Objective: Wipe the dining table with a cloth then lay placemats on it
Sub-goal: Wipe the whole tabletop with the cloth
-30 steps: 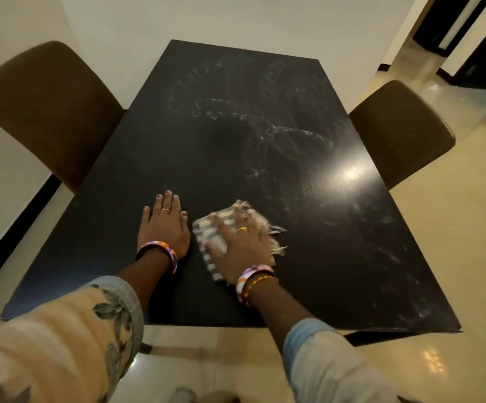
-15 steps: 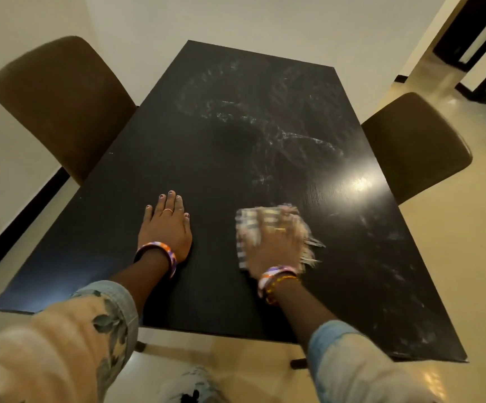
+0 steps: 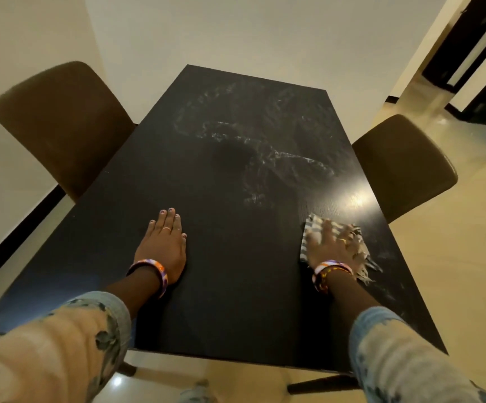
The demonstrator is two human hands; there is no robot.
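A black dining table (image 3: 236,301) fills the middle of the view, with pale smeared streaks across its far half and right side. My right hand (image 3: 330,245) presses flat on a grey-and-white striped cloth (image 3: 313,231) with a frayed fringe, near the table's right edge. My left hand (image 3: 163,245) lies flat on the bare tabletop, fingers together, left of centre. Both wrists wear coloured bangles. No placemats are in view.
A brown upholstered chair (image 3: 61,123) stands at the table's left side by the wall. A second brown chair (image 3: 401,167) stands at the right side. Beige tiled floor (image 3: 454,257) lies to the right, with dark door frames (image 3: 474,48) beyond.
My right hand has slid the cloth rightward across the table, from beside my left hand to near the right edge. My left hand has stayed planted.
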